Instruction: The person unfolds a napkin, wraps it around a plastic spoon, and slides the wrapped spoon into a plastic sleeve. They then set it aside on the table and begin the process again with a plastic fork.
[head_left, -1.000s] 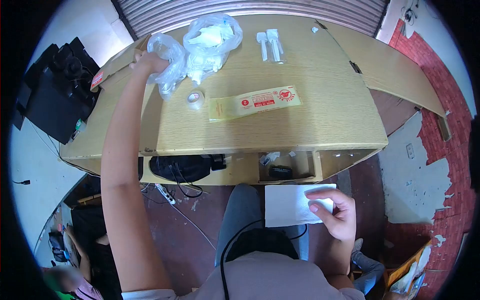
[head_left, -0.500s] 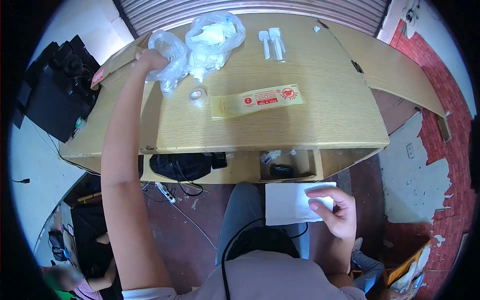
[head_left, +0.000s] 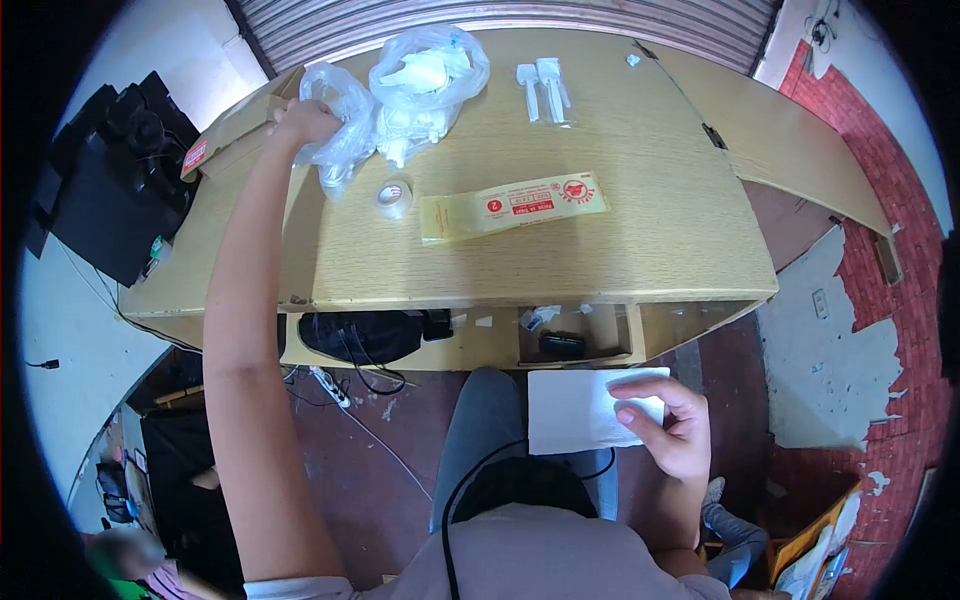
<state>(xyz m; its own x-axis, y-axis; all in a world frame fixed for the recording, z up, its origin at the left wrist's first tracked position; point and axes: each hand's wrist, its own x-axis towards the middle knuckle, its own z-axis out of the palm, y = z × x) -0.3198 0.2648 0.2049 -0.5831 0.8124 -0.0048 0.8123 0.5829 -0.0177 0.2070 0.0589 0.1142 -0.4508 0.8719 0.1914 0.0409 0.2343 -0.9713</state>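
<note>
Up in the upper left of the frame, the left hand (head_left: 300, 120) is closed in a grip on a crumpled clear plastic bag (head_left: 335, 125), the fingers bunched into the film near its upper end, with the arm stretched straight out across the counter (head_left: 600, 250). From that grip the bag hangs and spreads down and to the right, its loose end reaching toward a roll of clear tape (head_left: 392, 197) that lies just below it on the wood. Just right of the held bag, touching it, sits a second, fuller plastic bag (head_left: 428, 75) with white pieces inside. Farther right along the counter lies a long yellow packet (head_left: 512, 205) with red print, its long axis running left to right and tilted slightly upward at the right end. Near the top edge sit two small white plastic pieces (head_left: 540, 85), well apart from the hand.

Low in the frame, right of centre, the right hand (head_left: 672, 425) pinches a white sheet of paper (head_left: 575, 410) at its right edge, thumb on top, holding it flat over the lap. The left hand is plainly the nearer one to both bags and the tape.
</note>
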